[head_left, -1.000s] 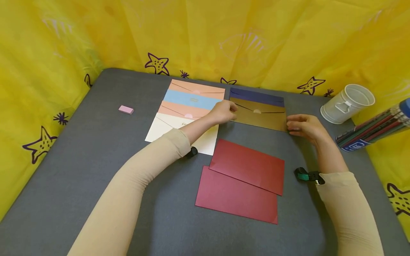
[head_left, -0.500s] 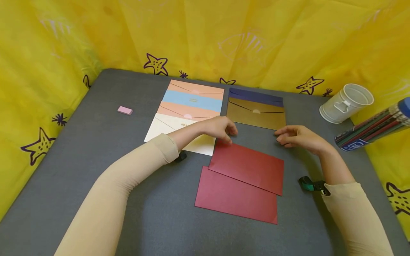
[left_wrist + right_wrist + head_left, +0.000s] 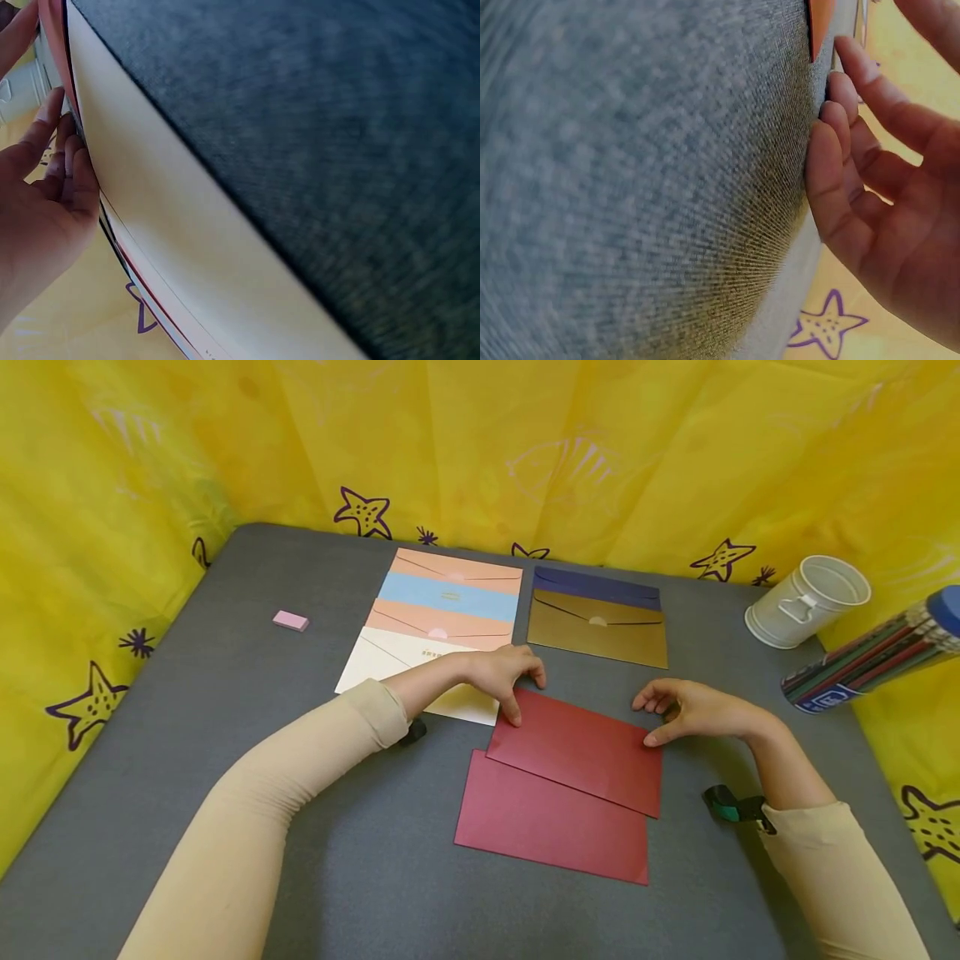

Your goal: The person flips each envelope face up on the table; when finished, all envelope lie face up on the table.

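Two red envelopes lie overlapped on the grey table, the upper one (image 3: 577, 747) covering the back strip of the lower one (image 3: 551, 818). At the upper envelope's back left corner is my left hand (image 3: 501, 672), thumb tip over the red paper and fingers bent beyond its back edge. My right hand (image 3: 701, 708) hovers around the back right corner, its thumb tip right at the edge and its fingers loosely bent. In the right wrist view, the fingers (image 3: 826, 161) are close to the tabletop, with the envelope's orange-looking corner (image 3: 821, 26) just ahead of them.
A cream envelope (image 3: 375, 652) lies in front of overlapped peach (image 3: 412, 618) and blue (image 3: 427, 589) ones, partly under my left forearm. Behind the red pair are gold (image 3: 600, 639) and navy (image 3: 600, 585) envelopes. A pink eraser (image 3: 291, 621), white metal cup (image 3: 806, 602) and pencil tub (image 3: 862, 660) stand around.
Both hands have left the gold envelope's sides and come nearer, down to the back corners of the upper red envelope. The envelopes lie where they were.
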Tool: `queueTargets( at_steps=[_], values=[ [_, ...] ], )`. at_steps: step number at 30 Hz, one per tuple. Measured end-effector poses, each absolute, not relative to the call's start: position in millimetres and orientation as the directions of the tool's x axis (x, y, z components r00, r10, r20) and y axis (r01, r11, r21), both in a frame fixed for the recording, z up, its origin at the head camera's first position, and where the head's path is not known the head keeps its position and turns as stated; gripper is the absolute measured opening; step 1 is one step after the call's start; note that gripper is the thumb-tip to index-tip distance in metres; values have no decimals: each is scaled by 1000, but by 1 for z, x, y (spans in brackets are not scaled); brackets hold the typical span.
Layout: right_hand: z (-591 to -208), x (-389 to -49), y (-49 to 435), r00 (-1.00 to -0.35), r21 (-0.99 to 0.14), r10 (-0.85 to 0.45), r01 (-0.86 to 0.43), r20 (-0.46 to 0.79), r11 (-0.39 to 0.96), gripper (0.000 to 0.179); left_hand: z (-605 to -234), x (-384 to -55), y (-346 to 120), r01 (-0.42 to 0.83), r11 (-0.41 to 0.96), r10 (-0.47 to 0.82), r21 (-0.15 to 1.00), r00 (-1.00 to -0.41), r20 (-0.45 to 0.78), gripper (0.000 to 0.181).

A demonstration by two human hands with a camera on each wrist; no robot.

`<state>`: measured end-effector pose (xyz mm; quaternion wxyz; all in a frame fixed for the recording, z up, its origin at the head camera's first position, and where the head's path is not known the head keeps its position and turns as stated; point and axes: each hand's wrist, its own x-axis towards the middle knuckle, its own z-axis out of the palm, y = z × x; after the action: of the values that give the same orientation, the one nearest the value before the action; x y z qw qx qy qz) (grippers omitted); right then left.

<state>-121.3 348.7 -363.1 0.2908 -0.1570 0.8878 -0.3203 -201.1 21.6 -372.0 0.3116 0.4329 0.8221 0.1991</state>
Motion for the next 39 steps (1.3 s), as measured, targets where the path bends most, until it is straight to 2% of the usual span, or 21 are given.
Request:
queueTargets(
  at_steps=[9,16,21,29,39],
  values=[
    [-366,-114,349,-777,-624,-518,-215,-357,751,60,-375,-200,21,591,562,826,579,-428,-366,57],
    [-366,-109,340,-789,-497,-526,-334,-317,801,65,-375,-195,23,607,579,815,544,-441,-375,53],
    [-367,-107,332,-801,-418,-524,-386,-292,822,60,-376,-194,23,604,580,814,546,-453,-364,52],
    [-370,-104,330,-807,-396,-524,-402,-272,826,55,-378,-193,23,614,577,816,539,-456,-354,49],
    [-368,-105,333,-812,-448,-522,-377,-261,811,52,-374,-193,24,627,573,819,528,-456,-347,52]
  ],
)
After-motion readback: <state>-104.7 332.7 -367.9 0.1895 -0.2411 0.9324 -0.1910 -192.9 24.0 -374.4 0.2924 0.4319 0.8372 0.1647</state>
